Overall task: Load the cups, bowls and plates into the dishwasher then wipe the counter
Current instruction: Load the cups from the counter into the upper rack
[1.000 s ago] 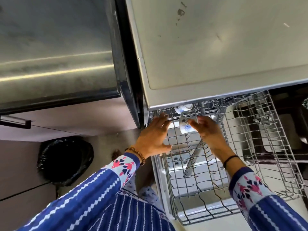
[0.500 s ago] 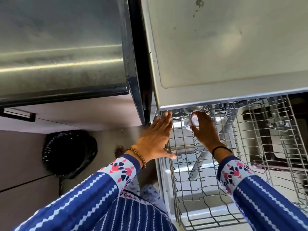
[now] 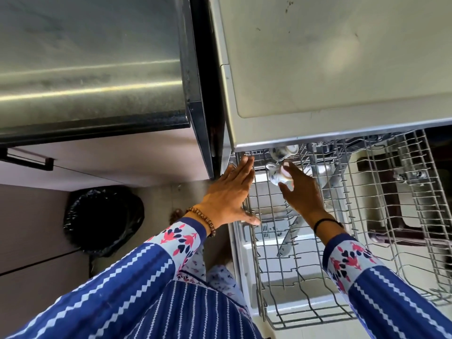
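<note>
The wire dishwasher rack [image 3: 305, 322] is pulled out under the counter edge. My left hand [image 3: 227, 199] lies flat with straight fingers against the rack's left rim. My right hand [image 3: 303, 194] reaches into the rack's back left corner, its fingers and thumb curled round a small white cup [image 3: 274, 173] with a blue pattern. A second small white cup [image 3: 285, 151] sits just behind it, half hidden beneath the counter lip. The rest of the rack holds no dishes that I can see.
The pale counter [image 3: 330, 69] overhangs the rack's back. A stainless appliance [image 3: 85, 69] stands to the left, with a black-lined bin [image 3: 102, 218] on the floor below it. The open dishwasher door [image 3: 305, 253] lies beneath the rack.
My right hand has carried the small cup further back into the rack's rear left corner, beside the other cup. My left hand has stayed on the rack's left rim.
</note>
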A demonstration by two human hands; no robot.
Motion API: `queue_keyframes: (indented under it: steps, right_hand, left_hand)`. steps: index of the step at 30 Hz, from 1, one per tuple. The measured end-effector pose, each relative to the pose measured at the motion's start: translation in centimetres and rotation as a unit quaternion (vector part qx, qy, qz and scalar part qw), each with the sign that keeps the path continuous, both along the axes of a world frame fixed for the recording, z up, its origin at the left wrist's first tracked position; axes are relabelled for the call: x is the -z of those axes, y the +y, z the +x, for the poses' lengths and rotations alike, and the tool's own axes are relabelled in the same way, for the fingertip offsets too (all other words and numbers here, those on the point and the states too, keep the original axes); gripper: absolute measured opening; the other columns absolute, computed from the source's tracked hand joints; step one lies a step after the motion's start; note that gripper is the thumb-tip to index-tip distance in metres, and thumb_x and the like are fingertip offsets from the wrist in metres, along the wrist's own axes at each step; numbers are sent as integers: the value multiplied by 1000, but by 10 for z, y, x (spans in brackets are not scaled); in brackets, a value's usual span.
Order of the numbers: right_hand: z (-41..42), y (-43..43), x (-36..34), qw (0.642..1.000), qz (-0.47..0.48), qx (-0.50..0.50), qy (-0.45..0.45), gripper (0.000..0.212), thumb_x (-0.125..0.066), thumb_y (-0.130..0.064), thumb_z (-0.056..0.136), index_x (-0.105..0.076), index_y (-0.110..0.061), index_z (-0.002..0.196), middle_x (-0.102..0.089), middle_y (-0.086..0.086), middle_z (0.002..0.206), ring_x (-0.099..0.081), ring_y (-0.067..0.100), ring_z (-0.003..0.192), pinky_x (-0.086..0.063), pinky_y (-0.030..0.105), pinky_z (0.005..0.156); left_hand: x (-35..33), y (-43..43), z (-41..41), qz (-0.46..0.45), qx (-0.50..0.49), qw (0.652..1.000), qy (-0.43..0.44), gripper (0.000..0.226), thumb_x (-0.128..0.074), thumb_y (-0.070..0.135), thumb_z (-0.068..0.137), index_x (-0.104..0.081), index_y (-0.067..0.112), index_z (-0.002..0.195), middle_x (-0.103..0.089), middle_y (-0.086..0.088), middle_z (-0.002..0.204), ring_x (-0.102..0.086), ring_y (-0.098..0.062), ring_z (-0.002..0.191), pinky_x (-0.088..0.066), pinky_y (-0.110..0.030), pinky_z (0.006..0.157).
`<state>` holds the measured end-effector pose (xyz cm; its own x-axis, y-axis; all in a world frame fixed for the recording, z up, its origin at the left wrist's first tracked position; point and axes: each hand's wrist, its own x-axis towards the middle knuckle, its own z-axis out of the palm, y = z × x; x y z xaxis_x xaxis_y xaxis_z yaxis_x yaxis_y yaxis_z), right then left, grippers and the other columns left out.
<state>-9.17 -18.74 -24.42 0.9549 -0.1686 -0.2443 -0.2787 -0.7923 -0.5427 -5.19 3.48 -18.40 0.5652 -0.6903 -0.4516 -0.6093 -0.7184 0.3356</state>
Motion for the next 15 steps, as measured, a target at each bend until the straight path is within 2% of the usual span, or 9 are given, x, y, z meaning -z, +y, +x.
queue_keyframes:
  steps: [3, 7, 10, 13, 15]
  right_hand:
    - [-5, 5, -10, 1000, -3, -7, 23, 51, -67, -14, 92, -53, -12, 140, -50, 6, 149, -64, 26, 115, -45, 26, 94]
    - [-14, 22, -37, 999, 10, 8, 31, 43, -66, -25, 93, -55, -20, 134, -61, 5, 136, -63, 26, 113, -52, 36, 96]
    - [-23, 43, -69, 999, 33, -14, -7, 35, -66, -27, 93, -60, -18, 127, -65, 5, 128, -66, 23, 105, -54, 36, 93]
    - [-32, 69, -105, 997, 62, -32, -13, 32, -65, -29, 95, -63, -17, 124, -67, 2, 121, -67, 17, 97, -57, 36, 88]
    - [-35, 87, -126, 994, 96, -45, -31, 29, -65, -27, 95, -63, -18, 122, -66, -4, 116, -64, 9, 97, -57, 26, 82]
  left_hand:
    - [-3, -1, -3, -7, -2, 1000, -2, 119, -57, 72, 79, 11, 7, 152, 31, -9, 156, 32, -20, 143, 17, -37, 118]
    - [-16, 0, -11, -59, -34, 998, 0, 100, -59, 58, 87, -2, 11, 155, 17, -7, 161, 21, -18, 147, 9, -38, 122]
    - [-36, 5, -20, -104, -102, 989, 12, 89, -64, 44, 89, -12, 14, 155, 5, -4, 163, 10, -17, 150, 0, -38, 123]
    - [-67, 19, -31, -163, -196, 966, 37, 81, -67, 32, 89, -21, 16, 154, -11, -3, 163, -5, -19, 151, -14, -39, 123]
    - [-86, 33, -36, -208, -251, 944, 48, 73, -66, 26, 90, -28, 17, 152, -23, -2, 161, -14, -17, 150, -20, -38, 121]
